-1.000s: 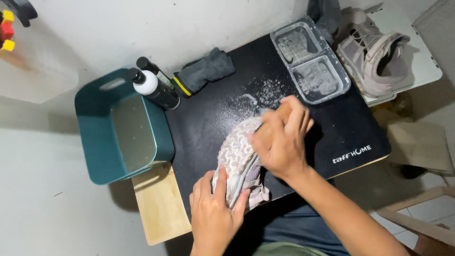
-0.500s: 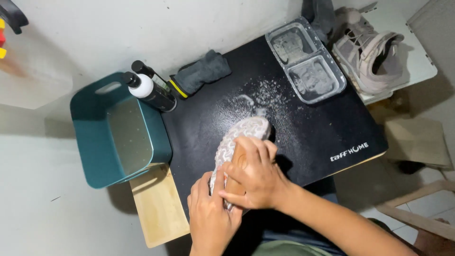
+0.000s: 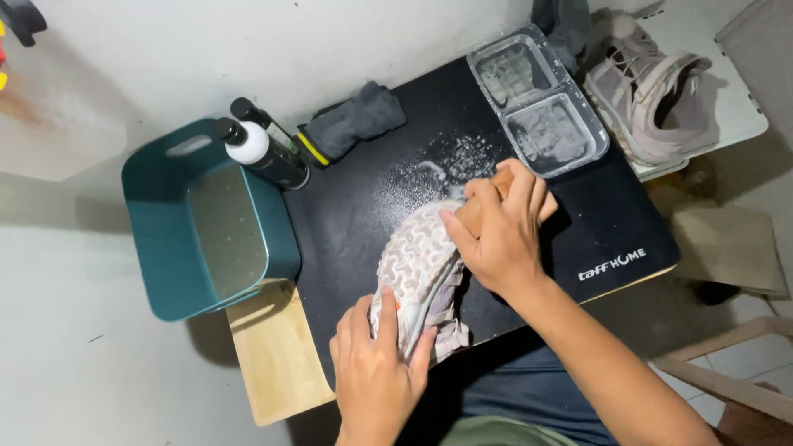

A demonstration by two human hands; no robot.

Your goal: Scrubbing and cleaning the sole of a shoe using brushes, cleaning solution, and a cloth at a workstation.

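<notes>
Since half a second ago the right hand (image 3: 502,235) has slid forward along the sole, from near the middle of the shoe (image 3: 421,277) back toward its toe end, much where it stood a second ago. That back-and-forth reads as a scrubbing stroke over the tread, and the work looks to be mid-way: white foam specks (image 3: 450,161) lie scattered on the black mat (image 3: 388,206) just beyond the toe.

The shoe lies sole-up on the mat, at the near edge of the worktop (image 3: 277,355), its toe pointing away from the person. The left hand (image 3: 380,367) holds the heel end, fingers wrapped over the sole and clamped on it. The right hand's fingers are curled tight around something brownish, probably a brush, pressed against the toe; only a sliver of it shows above the knuckles, so its shape and bristles cannot be made out.

Hidden under both hands is much of the sole, and the shoe's upper faces down, out of sight. A teal basin (image 3: 206,223) stands to the left, touching the mat's edge, with two dark bottles (image 3: 268,149) and a grey cloth (image 3: 355,120) behind. A clear two-part tray (image 3: 537,103) sits at the mat's far corner, its contents murky. A second shoe (image 3: 652,91) lies beyond it, partly cut off by the frame's top edge.
</notes>
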